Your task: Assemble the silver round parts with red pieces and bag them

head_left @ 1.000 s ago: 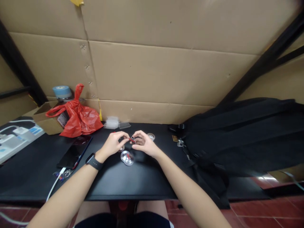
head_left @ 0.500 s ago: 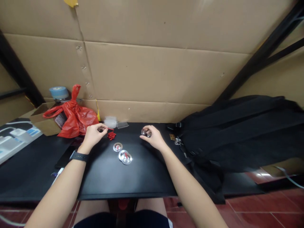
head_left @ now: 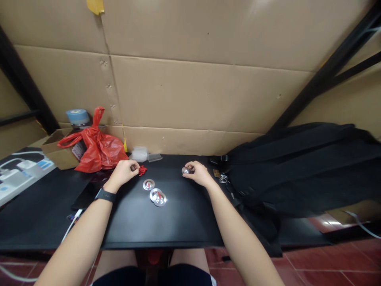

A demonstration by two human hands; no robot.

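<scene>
My left hand is closed, with its fingertips at the left edge of a small pile of red pieces. Whatever is in the pinch is hidden by the fingers. Over the right half of the black tabletop, my right hand is closed around a shiny, rounded metal disc; the fingers hide part of it, and more metal may be behind. Between the hands lies a single silver metal disc with a red mark. Nearer me, two overlapping silver discs lie flat, the upper one bearing a red strip.
Clear plastic boxes stand behind the red pile. A red plastic bag, a cardboard box and a white power strip occupy the left. Keys lie beside a black bag at right. A cardboard wall closes the back.
My left hand has moved right and down onto the red pile; the red strip it pinched no longer shows. My right hand has turned slightly and shifted right, still gripping metal.
</scene>
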